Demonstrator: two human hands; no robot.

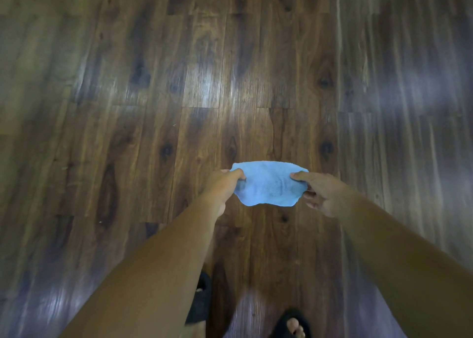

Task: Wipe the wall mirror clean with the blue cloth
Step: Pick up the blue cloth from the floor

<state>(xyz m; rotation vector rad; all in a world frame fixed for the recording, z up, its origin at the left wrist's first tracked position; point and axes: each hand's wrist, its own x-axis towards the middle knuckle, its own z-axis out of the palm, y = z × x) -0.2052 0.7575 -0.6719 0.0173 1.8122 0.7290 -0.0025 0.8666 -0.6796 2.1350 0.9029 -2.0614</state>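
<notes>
Nearest the camera, below the hands, two feet in black sandals stand on the floor: the left sandal (201, 300) is partly hidden behind the left forearm, and the right sandal (291, 321) shows bare toes at the bottom edge of the view. Both bare forearms reach forward and slightly inward from the lower corners.

The left hand (224, 184) pinches the left edge of the blue cloth (268, 185), with the thumb lying on top of the fabric and the other fingers curled underneath it. The right hand (320, 193) grips the right edge in the same way, with the thumb pressed on the upper face and the fingers (311, 195) folded below the cloth. The cloth is held up between the two hands, above the floor, and stretched sideways. Its far edge runs fairly straight, while its near edge sags in a loose curve. Its surface looks soft and fuzzy.

Beyond and all around the hands lies a dark wood-plank floor (230, 68). It is glossy, with knots in the grain and pale patches of reflected light ahead of the cloth and off to the right.
</notes>
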